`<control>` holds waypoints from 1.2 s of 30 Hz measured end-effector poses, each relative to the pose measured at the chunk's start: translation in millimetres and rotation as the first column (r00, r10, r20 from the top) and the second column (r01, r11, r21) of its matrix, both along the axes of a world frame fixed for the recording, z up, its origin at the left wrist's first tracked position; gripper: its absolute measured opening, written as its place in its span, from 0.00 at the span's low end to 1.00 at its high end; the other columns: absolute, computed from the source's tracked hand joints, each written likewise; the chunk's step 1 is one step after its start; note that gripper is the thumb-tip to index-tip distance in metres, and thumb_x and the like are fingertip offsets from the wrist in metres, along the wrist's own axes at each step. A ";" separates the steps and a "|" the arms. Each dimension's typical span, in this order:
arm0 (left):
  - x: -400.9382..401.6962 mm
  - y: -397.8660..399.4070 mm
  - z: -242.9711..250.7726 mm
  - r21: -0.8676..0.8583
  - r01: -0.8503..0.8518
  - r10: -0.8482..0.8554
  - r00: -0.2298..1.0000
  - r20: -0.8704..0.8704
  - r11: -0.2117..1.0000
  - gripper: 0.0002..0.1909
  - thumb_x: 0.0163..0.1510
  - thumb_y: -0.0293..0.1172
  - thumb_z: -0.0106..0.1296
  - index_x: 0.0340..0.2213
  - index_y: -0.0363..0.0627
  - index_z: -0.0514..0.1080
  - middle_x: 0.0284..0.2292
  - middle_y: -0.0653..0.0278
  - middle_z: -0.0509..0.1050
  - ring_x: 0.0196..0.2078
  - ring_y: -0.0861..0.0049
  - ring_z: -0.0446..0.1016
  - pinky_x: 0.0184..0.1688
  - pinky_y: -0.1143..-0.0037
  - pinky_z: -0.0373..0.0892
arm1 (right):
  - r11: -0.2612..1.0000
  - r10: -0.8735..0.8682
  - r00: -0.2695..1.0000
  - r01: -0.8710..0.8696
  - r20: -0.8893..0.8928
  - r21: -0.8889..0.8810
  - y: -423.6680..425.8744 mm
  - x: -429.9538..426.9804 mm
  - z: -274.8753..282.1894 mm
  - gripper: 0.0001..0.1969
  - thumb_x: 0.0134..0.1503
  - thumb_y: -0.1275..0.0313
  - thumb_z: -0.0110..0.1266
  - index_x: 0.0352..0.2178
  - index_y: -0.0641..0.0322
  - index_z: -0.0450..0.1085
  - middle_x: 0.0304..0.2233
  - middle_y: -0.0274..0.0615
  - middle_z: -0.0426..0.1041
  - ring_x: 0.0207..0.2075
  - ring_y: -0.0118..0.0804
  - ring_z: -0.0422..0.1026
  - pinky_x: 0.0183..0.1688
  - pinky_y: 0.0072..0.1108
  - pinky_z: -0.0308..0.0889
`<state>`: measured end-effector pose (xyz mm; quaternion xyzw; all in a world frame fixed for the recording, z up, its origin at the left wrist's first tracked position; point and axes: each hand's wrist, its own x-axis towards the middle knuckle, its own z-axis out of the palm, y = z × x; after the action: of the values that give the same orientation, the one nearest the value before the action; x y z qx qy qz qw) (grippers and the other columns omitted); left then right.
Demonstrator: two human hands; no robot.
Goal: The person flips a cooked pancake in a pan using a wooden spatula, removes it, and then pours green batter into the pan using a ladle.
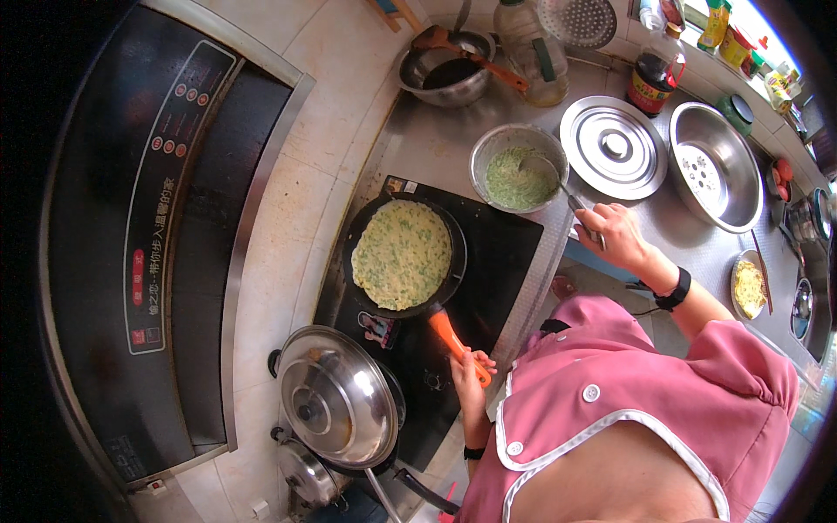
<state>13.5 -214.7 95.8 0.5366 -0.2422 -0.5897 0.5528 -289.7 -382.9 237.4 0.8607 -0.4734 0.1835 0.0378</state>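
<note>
My left hand [467, 372] is wrapped around the orange handle [448, 337] of a black frying pan [350, 245] on the cooktop. A round, pale pancake flecked with green [402, 253] covers much of the pan's base. My right hand [611, 230] grips the handle of a metal ladle [577, 204]. The ladle's bowl rests in green-flecked batter [516, 186], inside a steel bowl [480, 153] on the counter just beyond the cooktop. The ladle's scoop is partly sunk in the batter.
A large lidded wok [337, 399] occupies the cooktop's near end. Along the counter are a steel lid [614, 147], a steel basin [732, 176], a dark sauce bottle [650, 82], a bowl with an orange-brown spatula [444, 39], and a plate of yellow food with chopsticks [749, 286]. A range hood [261, 118] overhangs the left.
</note>
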 end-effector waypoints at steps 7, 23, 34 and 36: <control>-7.7 -1.6 6.1 0.090 -0.054 0.045 0.994 0.094 0.994 0.14 0.58 0.38 0.42 0.39 0.41 0.56 0.28 0.62 0.67 0.24 0.79 0.70 0.23 0.78 0.69 | 0.873 -0.474 0.523 0.179 0.708 0.453 -17.2 25.7 -10.3 0.09 0.48 0.72 0.55 0.31 0.64 0.70 0.23 0.47 0.70 0.22 0.42 0.69 0.26 0.24 0.65; -14.9 0.8 0.8 0.079 -0.081 0.055 0.955 0.292 0.994 0.17 0.56 0.34 0.46 0.42 0.40 0.54 0.32 0.61 0.66 0.25 0.80 0.71 0.22 0.80 0.70 | 0.992 0.058 0.991 -0.071 -0.122 -0.107 -15.5 -5.5 -13.2 0.10 0.44 0.71 0.49 0.32 0.55 0.65 0.22 0.39 0.61 0.25 0.39 0.64 0.30 0.28 0.59; -16.0 -0.8 7.2 0.109 -0.067 0.020 0.922 0.386 0.992 0.19 0.54 0.36 0.49 0.41 0.39 0.54 0.32 0.61 0.67 0.24 0.80 0.71 0.22 0.80 0.69 | 0.997 0.074 0.997 -0.074 0.009 0.010 -3.7 12.6 4.3 0.12 0.45 0.70 0.50 0.34 0.53 0.65 0.23 0.41 0.62 0.26 0.41 0.65 0.29 0.29 0.58; -16.1 -0.1 8.0 0.096 -0.064 0.021 0.916 0.401 0.993 0.19 0.54 0.36 0.49 0.40 0.39 0.54 0.32 0.60 0.67 0.24 0.80 0.70 0.22 0.81 0.69 | 0.999 0.011 0.999 -0.012 -0.045 -0.043 -13.3 17.7 -1.9 0.12 0.45 0.71 0.50 0.35 0.52 0.66 0.24 0.40 0.61 0.28 0.40 0.65 0.31 0.28 0.58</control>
<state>-2.6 -214.7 103.8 0.6795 -0.3062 -0.4678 0.4750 -272.1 -396.2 235.6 0.8663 -0.4634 0.1747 0.0661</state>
